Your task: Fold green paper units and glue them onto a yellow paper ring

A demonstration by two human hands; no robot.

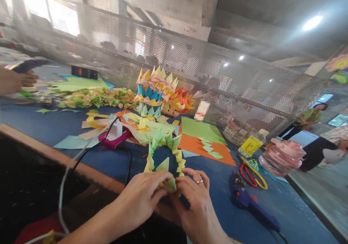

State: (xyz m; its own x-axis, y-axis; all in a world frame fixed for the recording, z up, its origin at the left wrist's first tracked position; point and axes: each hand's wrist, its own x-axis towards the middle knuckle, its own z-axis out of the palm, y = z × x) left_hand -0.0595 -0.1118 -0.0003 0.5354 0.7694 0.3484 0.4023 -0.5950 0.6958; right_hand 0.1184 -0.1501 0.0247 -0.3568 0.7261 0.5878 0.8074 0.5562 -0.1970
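Observation:
A ring of folded paper (180, 160), pale yellow and green with pointed tips, stands at the table's near edge. My left hand (145, 197) pinches a folded yellow-green piece on its near side. My right hand (194, 197), with a ring on one finger, grips the same near part from the other side. The fingertips of both hands almost meet and hide part of the fold. Just beyond lie paper scraps (141, 122) and a magenta glue gun (114, 139). Finished paper crowns (154, 92) in pink, blue and orange are stacked farther back.
On the right are a blue glue gun (255, 207), scissors (252, 175), a yellow-labelled bottle (252, 142) and a pink jug (282, 157). A cable (65, 186) crosses the table edge. Another person's hand (19, 80) is at far left, near piled folded pieces (98, 97).

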